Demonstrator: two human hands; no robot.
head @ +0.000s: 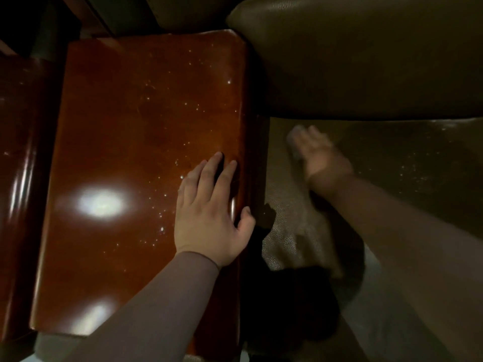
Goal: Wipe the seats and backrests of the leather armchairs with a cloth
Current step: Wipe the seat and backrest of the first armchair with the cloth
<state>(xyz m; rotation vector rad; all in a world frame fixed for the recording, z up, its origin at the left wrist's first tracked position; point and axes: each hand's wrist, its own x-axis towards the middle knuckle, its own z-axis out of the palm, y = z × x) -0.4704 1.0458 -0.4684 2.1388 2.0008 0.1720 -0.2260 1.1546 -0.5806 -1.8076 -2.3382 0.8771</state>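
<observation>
Dim room, one light glare on polished wood. Wooden armrest [146, 158]: broad, glossy, reddish-brown, flat top with rounded edges, dotted with pale specks; runs from bottom left up to the backrest. Second wooden surface [18, 178]: same finish, at far left, parted from the armrest by a dark gap. Backrest [366, 56]: dark olive-brown leather, padded, fills the upper right, its lower edge meeting the seat. Seat [418, 163]: same leather, grained, just right of the armrest; left strip lit and paler, right part dark with faint specks. Left hand [211, 212]: palm down, flat on the armrest near its right edge; fingers [217, 165] extended and slightly apart, thumb hooked over the edge toward the seat, holding nothing. Left sleeve [156, 309]: muted mauve, close-fitting, reaching to the wrist. Right hand [318, 152]: motion-blurred, lying on the rear left corner of the seat, near the backrest seam; fingers spread over the cloth, grip on it cannot be told through the blur. Cloth [294, 142]: small, pale, mostly hidden beneath the right fingers, showing at their tips and left side, pressed to the seat. Right sleeve [392, 244]: same mauve, crossing the seat from lower right. Floor [379, 322]: pale, visible below the seat front.
</observation>
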